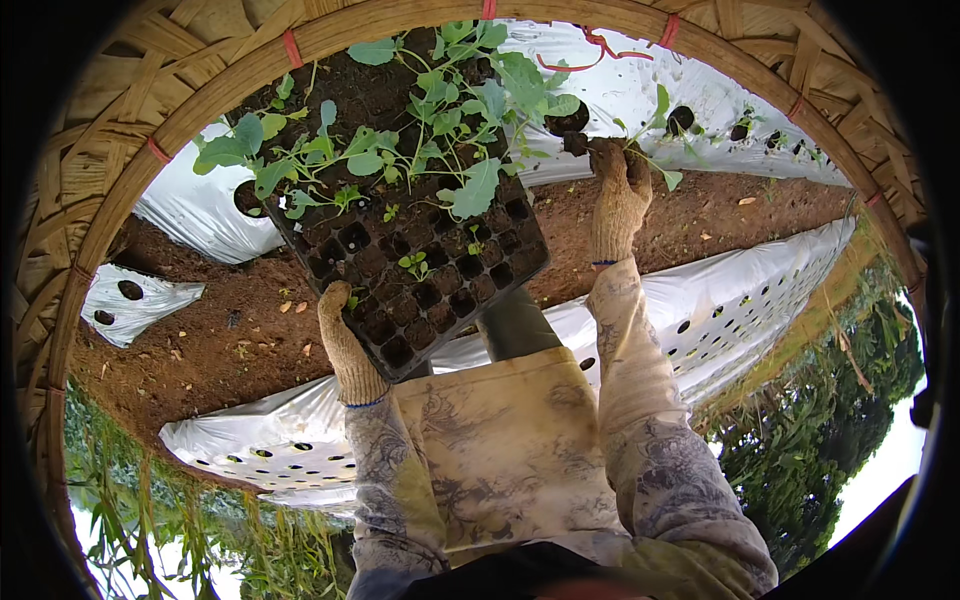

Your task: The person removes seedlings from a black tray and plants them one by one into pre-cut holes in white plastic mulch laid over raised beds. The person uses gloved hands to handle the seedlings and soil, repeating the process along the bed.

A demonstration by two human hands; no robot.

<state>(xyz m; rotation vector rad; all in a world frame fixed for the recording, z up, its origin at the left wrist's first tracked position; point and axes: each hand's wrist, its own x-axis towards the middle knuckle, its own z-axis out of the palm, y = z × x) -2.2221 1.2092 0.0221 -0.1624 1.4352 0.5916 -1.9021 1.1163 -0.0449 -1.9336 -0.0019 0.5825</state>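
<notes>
My left hand, in a beige knitted glove, grips the near left edge of a black plastic seedling tray. Leafy green seedlings stand and lean over the tray's far part, while many nearer cells hold only dark soil or look hollow. To the right of the tray, my right hand, in a soiled matching glove, pinches a seedling near its dark root plug. That plug is just below a round planting hole in silvery plastic mulch.
Mulch-covered beds with rows of holes lie on both sides of a bare brown soil path. Small plants show at some holes. The woven hat brim frames the view, with red ties, one of them dangling. Grass and trees stand beyond.
</notes>
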